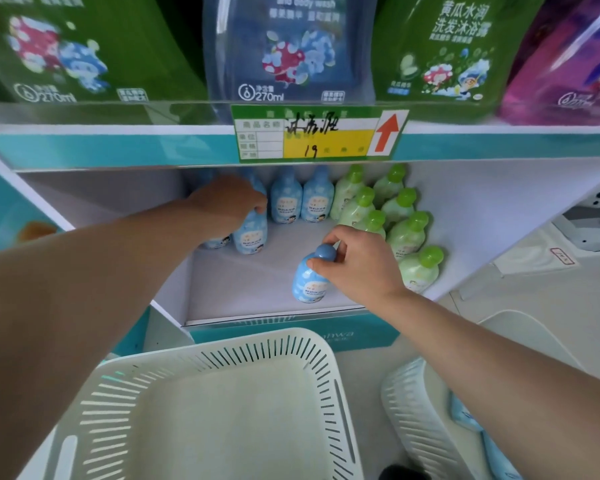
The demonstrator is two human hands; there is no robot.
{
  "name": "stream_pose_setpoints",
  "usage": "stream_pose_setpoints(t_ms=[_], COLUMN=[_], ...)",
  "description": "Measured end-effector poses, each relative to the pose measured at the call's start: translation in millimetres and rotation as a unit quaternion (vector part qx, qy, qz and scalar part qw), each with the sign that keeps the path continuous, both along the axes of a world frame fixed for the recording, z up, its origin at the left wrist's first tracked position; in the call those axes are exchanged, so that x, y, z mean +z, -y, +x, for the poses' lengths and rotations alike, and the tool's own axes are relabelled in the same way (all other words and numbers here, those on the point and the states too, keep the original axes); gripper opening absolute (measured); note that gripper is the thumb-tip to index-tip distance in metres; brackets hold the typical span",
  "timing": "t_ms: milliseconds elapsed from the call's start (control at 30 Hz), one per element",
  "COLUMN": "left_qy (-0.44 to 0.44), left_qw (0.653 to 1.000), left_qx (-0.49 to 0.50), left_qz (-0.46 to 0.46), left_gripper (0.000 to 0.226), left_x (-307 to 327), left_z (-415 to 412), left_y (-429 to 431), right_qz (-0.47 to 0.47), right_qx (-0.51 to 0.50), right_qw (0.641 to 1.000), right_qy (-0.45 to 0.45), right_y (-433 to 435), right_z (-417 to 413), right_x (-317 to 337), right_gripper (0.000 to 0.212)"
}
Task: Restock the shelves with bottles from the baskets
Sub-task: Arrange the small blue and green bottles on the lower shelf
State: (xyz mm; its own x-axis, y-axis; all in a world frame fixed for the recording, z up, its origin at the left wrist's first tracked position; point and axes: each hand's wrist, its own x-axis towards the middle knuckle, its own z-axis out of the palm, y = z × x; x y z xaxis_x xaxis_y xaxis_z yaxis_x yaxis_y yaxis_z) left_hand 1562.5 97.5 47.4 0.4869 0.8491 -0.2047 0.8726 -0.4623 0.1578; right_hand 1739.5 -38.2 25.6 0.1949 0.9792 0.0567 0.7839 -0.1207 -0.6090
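Lower shelf point(243, 296), frame centre. Right hand point(357, 268) pinches the cap of front blue bottle point(309, 282), standing it upright. Left hand point(227, 206) curls round rear blue bottle point(252, 237), probably aligning the row. Basket point(201, 358) sits below.

A white display unit point(482, 209) with teal edge bands stands on a pale floor point(534, 292) in bright, even light, a green-and-yellow price label point(312, 135) with a red arrow fixed on its upper front edge.
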Motion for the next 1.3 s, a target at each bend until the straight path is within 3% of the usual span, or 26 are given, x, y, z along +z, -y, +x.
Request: stream_pose_setpoints(t_ms=[233,500,667,833,933,1033,1200,1300], left_qy=[-0.014,0.013,0.019,0.081,0.187,0.240,0.232,0.177], left_qw=[0.995,0.993,0.993,0.995,0.976,0.959,0.958,0.975], left_qx=[-0.082,-0.070,-0.059,0.017,0.108,0.150,0.165,0.127], left_qz=[0.053,0.092,0.096,0.052,0.008,-0.019,-0.018,0.033], left_gripper=[0.010,0.034,0.031,0.023,0.020,0.027,0.029,0.033], left_x=[-8.1,-17.5,-22.9,-22.1,-17.6,-15.3,-14.7,-17.1], left_z=[-8.1,-9.8,-9.2,-8.2,-5.1,-3.1,-1.7,-2.9], left_y=[-10.8,-16.3,-17.7,-11.2,-2.4,0.9,3.1,1.3], right_qz=[0.005,0.007,0.008,0.013,0.015,0.012,0.005,-0.009], right_qx=[0.004,0.004,-0.002,-0.005,0.002,0.003,0.006,-0.003], right_qw=[1.000,1.000,1.000,1.000,1.000,1.000,1.000,1.000], right_qy=[0.003,0.016,0.020,0.026,0.018,0.018,0.019,0.022], right_y=[-4.7,-17.1,-28.3,-38.7,-43.2,-45.7,-46.1,-50.9], right_z=[-1.7,-3.2,-4.7,-7.4,-9.0,-9.5,-8.4,-6.6], right_x=[-3.5,-3.8,-2.0,-0.8,-0.7,-1.4,-2.2,-0.3], right_gripper=[0.023,0.026,0.027,0.027,0.028,0.027,0.028,0.026])
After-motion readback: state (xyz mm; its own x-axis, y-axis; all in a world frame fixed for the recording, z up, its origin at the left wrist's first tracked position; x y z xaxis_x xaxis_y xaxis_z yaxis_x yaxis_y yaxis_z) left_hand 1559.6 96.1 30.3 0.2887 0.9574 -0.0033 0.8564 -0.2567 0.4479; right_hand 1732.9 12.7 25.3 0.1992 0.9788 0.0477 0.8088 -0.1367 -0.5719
